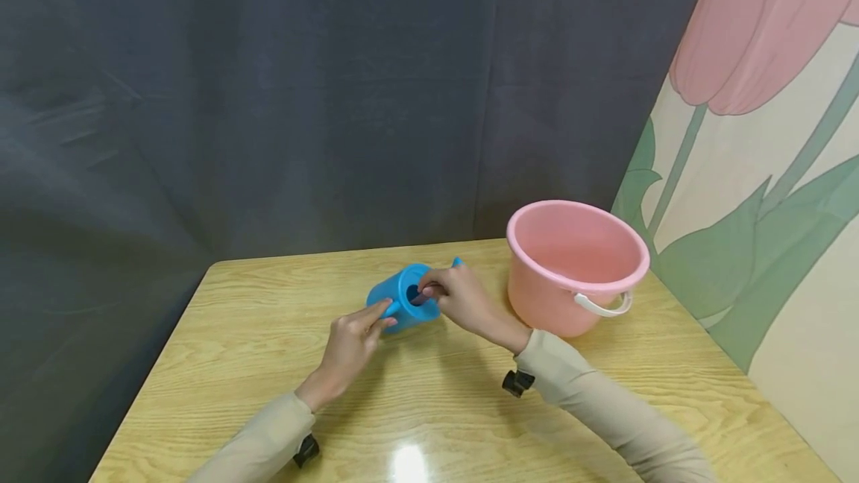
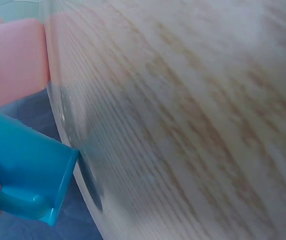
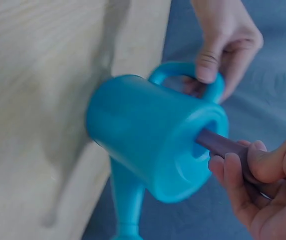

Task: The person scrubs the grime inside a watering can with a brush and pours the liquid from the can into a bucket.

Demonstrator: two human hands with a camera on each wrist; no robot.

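A blue watering can (image 1: 384, 294) is tilted over the table, its top opening turned toward the right hand. My left hand (image 1: 347, 349) grips the can's loop handle (image 3: 168, 70), thumb on top. In the right wrist view the spout (image 3: 127, 200) points away from the handle. My right hand (image 1: 466, 300) pinches a dark purplish-brown rod-like piece (image 3: 221, 145) between thumb and fingers. One end of that piece goes into the can's opening, and its hidden part cannot be made out. Whether the can's base touches the table is unclear.
To the right of the hands stands a pink bucket (image 1: 540, 297) with a white handle (image 1: 604, 310). The wooden table (image 1: 255, 364) backs onto a dark curtain (image 1: 349, 110). A tulip-painted wall (image 1: 805, 259) borders the right side.
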